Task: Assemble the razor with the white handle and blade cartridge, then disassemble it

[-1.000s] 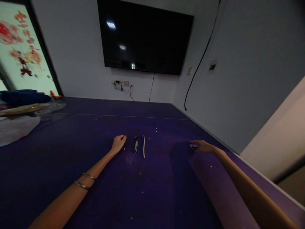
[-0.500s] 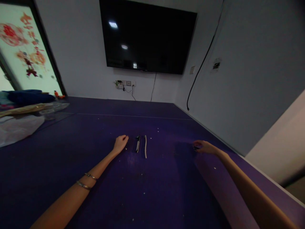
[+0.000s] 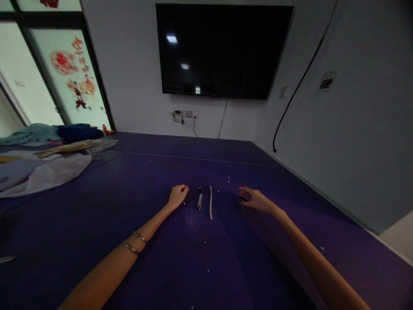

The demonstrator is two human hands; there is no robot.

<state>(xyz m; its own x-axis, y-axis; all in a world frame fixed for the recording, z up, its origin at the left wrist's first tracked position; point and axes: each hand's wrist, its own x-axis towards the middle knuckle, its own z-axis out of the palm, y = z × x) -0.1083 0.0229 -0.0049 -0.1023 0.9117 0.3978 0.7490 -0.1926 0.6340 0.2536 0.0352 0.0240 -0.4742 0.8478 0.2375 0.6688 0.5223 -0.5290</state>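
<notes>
My left hand [image 3: 178, 196] rests closed on the purple surface, fingers curled in, and no object shows in it. Just right of it lies a slim black-and-silver tool [image 3: 200, 199], its kind too small to make out. Beside that tool is a thin white stick with a dark top end, like a toothbrush [image 3: 211, 204]; the two lie roughly parallel, apart. Farther right, my right hand [image 3: 256, 200] grips a small dark object [image 3: 242, 198] between thumb and fingers, low over the surface. The fingers partly hide that object.
Plastic bags [image 3: 60, 172], a wooden-looking piece [image 3: 69, 148] and folded blue cloth [image 3: 79, 131] lie at the left. White specks dot the purple surface [image 3: 155, 172]. A black cable [image 3: 298, 86] hangs along the right wall. A television [image 3: 222, 51] is mounted ahead.
My right hand has moved left with the small dark object, closer to the toothbrush-like stick. The view has turned left, showing more of the door. My left hand stays beside the slim tool.
</notes>
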